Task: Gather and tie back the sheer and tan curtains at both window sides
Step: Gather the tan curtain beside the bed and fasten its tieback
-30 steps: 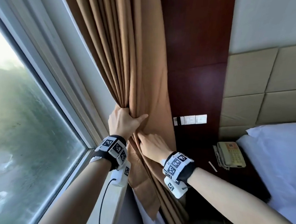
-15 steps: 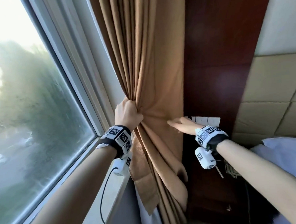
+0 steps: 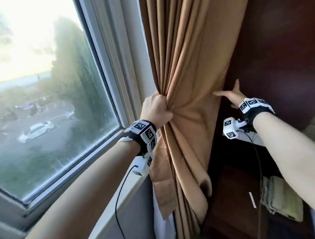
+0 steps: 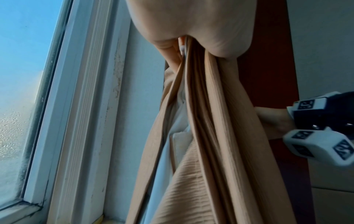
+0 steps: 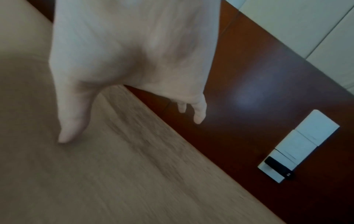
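Observation:
The tan curtain hangs right of the window, bunched at mid-height where my left hand grips its gathered folds in a fist. A ribbed tan strip dangles below that hand. Between the tan folds a bit of white sheer curtain shows. My right hand is open at the curtain's right edge, thumb lying on the tan cloth, fingers spread over the dark wood panel behind. It holds nothing.
The window and its pale sill are on the left. A dark wood wall panel stands right of the curtain, with a white switch plate. A beige telephone lies on the dark bedside table at lower right.
My right hand left the gathered folds beside the left hand and moved right and up to the curtain's outer edge. The left hand kept its grip. The view shifted closer to the window.

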`<action>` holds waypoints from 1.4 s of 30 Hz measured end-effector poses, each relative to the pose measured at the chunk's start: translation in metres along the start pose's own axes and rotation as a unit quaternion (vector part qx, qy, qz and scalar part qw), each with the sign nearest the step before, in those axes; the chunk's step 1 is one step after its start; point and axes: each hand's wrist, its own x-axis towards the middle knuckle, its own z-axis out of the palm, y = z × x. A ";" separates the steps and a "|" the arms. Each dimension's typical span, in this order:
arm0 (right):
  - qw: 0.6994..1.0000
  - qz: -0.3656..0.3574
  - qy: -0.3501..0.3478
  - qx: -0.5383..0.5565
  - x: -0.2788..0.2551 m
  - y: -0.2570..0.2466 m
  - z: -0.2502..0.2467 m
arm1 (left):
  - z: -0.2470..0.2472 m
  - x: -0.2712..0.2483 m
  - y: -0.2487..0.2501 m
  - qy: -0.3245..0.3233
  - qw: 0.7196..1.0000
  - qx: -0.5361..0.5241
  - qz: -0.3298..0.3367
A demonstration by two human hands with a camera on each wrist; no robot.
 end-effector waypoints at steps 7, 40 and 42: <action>0.999 0.014 -0.022 0.036 0.053 -0.022 0.001 | 0.003 0.002 0.001 -0.005 1.000 0.005 -0.010; 0.935 -0.254 0.176 -0.176 -0.256 0.015 0.093 | 0.019 -0.028 0.056 0.048 0.996 -0.064 0.050; 0.929 -0.240 0.176 -0.219 -0.254 0.011 0.108 | 0.014 -0.033 0.065 0.047 0.993 -0.099 0.041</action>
